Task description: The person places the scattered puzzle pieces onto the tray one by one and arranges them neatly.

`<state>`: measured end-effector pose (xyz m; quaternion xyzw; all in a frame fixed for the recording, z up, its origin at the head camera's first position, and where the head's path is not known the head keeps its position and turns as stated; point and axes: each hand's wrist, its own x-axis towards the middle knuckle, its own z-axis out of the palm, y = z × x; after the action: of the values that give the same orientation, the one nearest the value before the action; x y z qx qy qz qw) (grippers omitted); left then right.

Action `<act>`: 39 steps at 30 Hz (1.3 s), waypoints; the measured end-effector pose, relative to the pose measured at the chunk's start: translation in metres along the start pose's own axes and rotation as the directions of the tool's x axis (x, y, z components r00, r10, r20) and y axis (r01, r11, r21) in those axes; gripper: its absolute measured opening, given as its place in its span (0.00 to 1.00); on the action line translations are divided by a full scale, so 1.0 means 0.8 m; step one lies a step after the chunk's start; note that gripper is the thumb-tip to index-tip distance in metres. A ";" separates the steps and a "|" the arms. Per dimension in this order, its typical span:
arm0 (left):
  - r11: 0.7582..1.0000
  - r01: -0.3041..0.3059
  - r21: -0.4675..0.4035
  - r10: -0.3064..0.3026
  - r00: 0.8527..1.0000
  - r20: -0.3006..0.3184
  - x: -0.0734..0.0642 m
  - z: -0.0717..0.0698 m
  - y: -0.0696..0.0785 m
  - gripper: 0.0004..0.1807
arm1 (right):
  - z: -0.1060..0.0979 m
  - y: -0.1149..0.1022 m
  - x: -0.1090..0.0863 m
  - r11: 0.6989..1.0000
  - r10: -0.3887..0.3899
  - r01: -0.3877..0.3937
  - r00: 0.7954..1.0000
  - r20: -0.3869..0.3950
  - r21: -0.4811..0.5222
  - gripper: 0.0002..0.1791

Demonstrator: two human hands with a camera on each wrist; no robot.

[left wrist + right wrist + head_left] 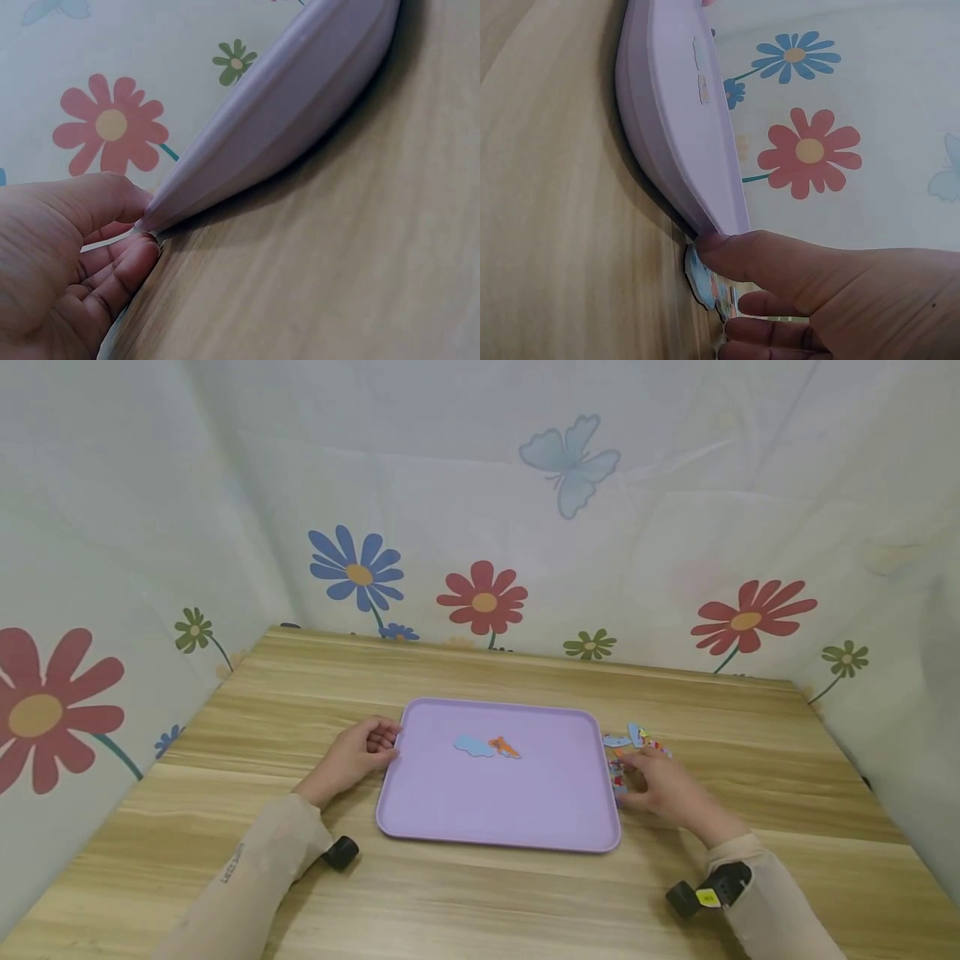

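Left hand (356, 752): pinching left rim of lilac, round-cornered rectangular tray (495, 802), lying on wood-grain counter (480, 893) | Right hand (663, 785): touching right rim with thumb, fingertips partly hidden, cannot tell whether grasping | On tray: flat light-blue piece (474, 745), smaller orange piece (505, 747) | Beside right hand: colourful printed pieces (637, 735), partly covered, count unclear

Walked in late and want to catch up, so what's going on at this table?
A person has both hands at a lavender tray on the wooden table. The left hand appears to pinch its left rim. The right hand has its thumb against the right rim; whether its fingers grip it, I can't tell. A light-blue cutout and an orange cutout lie on the tray, while more printed cutouts lie by the right hand, partly hidden by it.
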<state>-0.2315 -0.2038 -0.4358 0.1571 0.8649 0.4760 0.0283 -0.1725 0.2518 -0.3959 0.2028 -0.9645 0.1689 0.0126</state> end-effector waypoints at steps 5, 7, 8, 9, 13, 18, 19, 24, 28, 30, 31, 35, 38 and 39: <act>1.000 0.000 0.000 0.000 1.000 0.000 0.000 0.000 -0.001 0.19 | 0.000 -0.001 0.002 1.000 0.006 -0.006 1.000 0.017 -0.024 0.29; 1.000 0.000 -0.001 0.000 1.000 0.000 0.000 0.000 -0.001 0.19 | 0.000 -0.002 0.002 0.999 0.014 -0.013 1.000 0.027 -0.029 0.30; 1.000 0.000 -0.002 0.000 1.000 0.000 0.001 0.000 -0.001 0.19 | 0.000 -0.002 0.003 0.999 0.015 -0.014 0.999 0.031 -0.031 0.30; 1.000 0.000 -0.003 0.000 1.000 0.000 0.001 0.000 -0.001 0.19 | -0.001 -0.003 0.003 0.999 0.016 -0.015 0.999 0.037 -0.034 0.31; 1.000 0.000 -0.007 0.000 1.000 0.000 0.002 0.001 -0.001 0.19 | 0.000 -0.003 0.006 0.999 0.021 -0.019 0.999 0.045 -0.043 0.30; 1.000 0.000 -0.006 0.000 1.000 0.001 0.001 0.000 0.000 0.19 | 0.000 -0.002 0.007 0.999 0.019 -0.016 0.999 0.043 -0.047 0.30; 1.000 0.000 -0.004 0.000 1.000 0.000 0.002 0.000 -0.001 0.19 | 0.000 -0.002 0.008 0.999 0.021 -0.019 0.999 0.046 -0.049 0.30; 1.000 0.002 0.003 -0.002 1.000 -0.001 0.002 0.000 -0.002 0.19 | -0.001 -0.003 0.009 0.998 0.040 -0.036 0.997 0.069 -0.058 0.33; 1.000 0.002 0.007 -0.002 1.000 0.000 0.002 0.000 -0.002 0.19 | -0.001 -0.004 0.010 0.997 0.059 -0.054 0.995 0.086 -0.055 0.35; 1.000 0.001 0.007 -0.001 1.000 0.000 0.002 0.001 -0.002 0.19 | -0.001 -0.004 0.010 0.997 0.064 -0.060 0.994 0.085 -0.047 0.35; 1.000 0.000 0.006 0.000 1.000 0.000 0.002 0.000 -0.002 0.19 | -0.001 -0.004 0.010 0.997 0.066 -0.062 0.994 0.084 -0.041 0.34; 1.000 -0.004 0.003 0.004 1.000 -0.002 0.002 0.000 -0.002 0.19 | -0.001 -0.004 0.010 0.997 0.075 -0.074 0.994 0.081 -0.015 0.33; 1.000 -0.003 0.001 0.003 1.000 -0.002 0.001 0.000 -0.001 0.19 | -0.001 -0.003 0.011 0.996 0.085 -0.085 0.993 0.081 -0.003 0.33; 1.000 -0.003 0.000 0.003 1.000 -0.002 0.001 0.000 -0.001 0.19 | -0.001 -0.002 0.011 0.996 0.088 -0.088 0.993 0.079 -0.001 0.34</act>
<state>-0.2327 -0.2042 -0.4363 0.1578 0.8646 0.4762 0.0268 -0.1797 0.2472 -0.3938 0.1667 -0.9720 0.1625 -0.0330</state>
